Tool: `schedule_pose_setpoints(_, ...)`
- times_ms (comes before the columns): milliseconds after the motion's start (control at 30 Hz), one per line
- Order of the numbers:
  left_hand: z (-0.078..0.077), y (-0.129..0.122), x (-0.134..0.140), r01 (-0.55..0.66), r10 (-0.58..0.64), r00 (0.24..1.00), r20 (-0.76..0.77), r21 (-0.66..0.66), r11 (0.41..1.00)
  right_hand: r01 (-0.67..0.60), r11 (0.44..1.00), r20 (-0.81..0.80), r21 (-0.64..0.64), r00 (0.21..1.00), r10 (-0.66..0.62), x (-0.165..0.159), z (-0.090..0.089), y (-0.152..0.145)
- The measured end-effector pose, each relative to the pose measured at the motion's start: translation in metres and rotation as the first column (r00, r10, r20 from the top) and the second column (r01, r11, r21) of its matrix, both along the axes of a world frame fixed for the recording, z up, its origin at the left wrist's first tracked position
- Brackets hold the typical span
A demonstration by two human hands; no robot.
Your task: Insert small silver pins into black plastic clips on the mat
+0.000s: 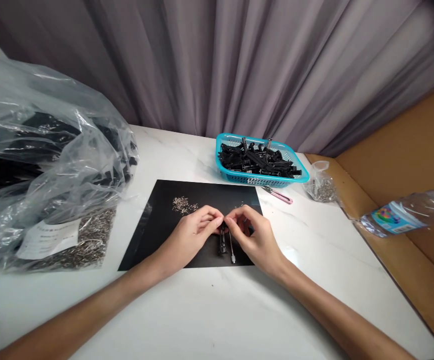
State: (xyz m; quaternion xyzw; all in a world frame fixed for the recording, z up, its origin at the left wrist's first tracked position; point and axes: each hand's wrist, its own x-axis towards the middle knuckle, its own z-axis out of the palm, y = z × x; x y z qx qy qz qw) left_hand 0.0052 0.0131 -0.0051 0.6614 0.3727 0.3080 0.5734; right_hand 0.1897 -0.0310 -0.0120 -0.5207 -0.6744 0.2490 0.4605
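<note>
Over a black mat (145,245), my left hand (198,227) and my right hand (256,232) are closed in pinches, their fingertips almost touching. Whatever sits between the fingertips is too small to make out. Just below them is a slim black part (222,242) with some metal on it; its upper end is hidden by the fingers. A thin metal rod tool (232,252) with a silver end lies beside it, near my right hand. A pile of tiny shiny metal pins (181,204) lies on the mat beyond my left hand, and a few more pins (240,205) show behind my right.
A blue basket (220,172) full of black parts stands at the back, with a pink-handled cutter (281,196) before it. Bags of metal pieces (93,240) (322,190) lie on both sides. At the right are a cardboard box (419,135) and a plastic bottle (427,210).
</note>
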Motion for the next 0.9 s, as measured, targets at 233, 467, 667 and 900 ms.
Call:
schedule_pose_setpoints(233,0.003,-0.002,-0.006,0.087,-0.088,0.996,-0.008,-0.053,0.995,-0.01,0.992,-0.131,-0.126,0.991,-0.006,0.005,0.006,0.003)
schedule_pose_setpoints(467,-0.004,-0.002,-0.006,0.061,-0.057,0.996,-0.067,0.069,0.996,0.002,0.996,-0.093,-0.086,0.996,-0.01,0.01,0.005,0.005)
schedule_pose_setpoints(667,-0.004,-0.001,-0.002,0.075,-0.062,0.992,-0.113,0.113,0.991,0.01,0.999,0.034,0.043,0.999,-0.011,0.014,0.003,0.005)
schedule_pose_setpoints(900,-0.001,-0.004,0.0,0.059,-0.045,0.993,-0.111,0.128,0.99,-0.027,0.993,0.133,0.113,0.991,0.012,0.013,0.003,0.003)
